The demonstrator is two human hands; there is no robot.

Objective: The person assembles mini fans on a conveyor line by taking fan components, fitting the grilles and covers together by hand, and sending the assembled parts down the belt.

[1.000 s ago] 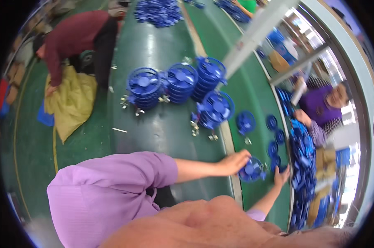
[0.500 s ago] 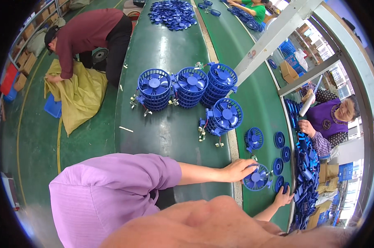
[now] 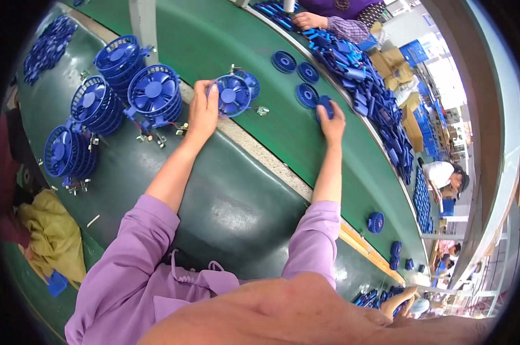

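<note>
My left hand (image 3: 204,114) grips the rim of a blue fan housing (image 3: 232,96), its thumb along the edge and its blades facing up. Partly behind it is another blue fan housing (image 3: 251,86), with a small circuit board (image 3: 262,111) on wires lying close by. Farther right, my right hand (image 3: 332,125) is closed on a round blue cover (image 3: 325,107), thumb and fingers at its edges. Just beyond that hand, three more round blue grille covers (image 3: 307,95) lie on the green belt (image 3: 271,138).
Stacks of blue fan housings (image 3: 153,95) with dangling wires stand left on the dark green tabletop (image 3: 225,213). A metal post (image 3: 144,29) rises behind them. Blue plastic parts (image 3: 357,80) are heaped along the far side, where a co-worker's hand (image 3: 309,21) rests. More fan parts (image 3: 376,222) sit down the belt.
The view has swung to the right, bringing both my forearms fully in. My left hand still holds a fan housing; my right hand remains at the round covers, now gripping one.
</note>
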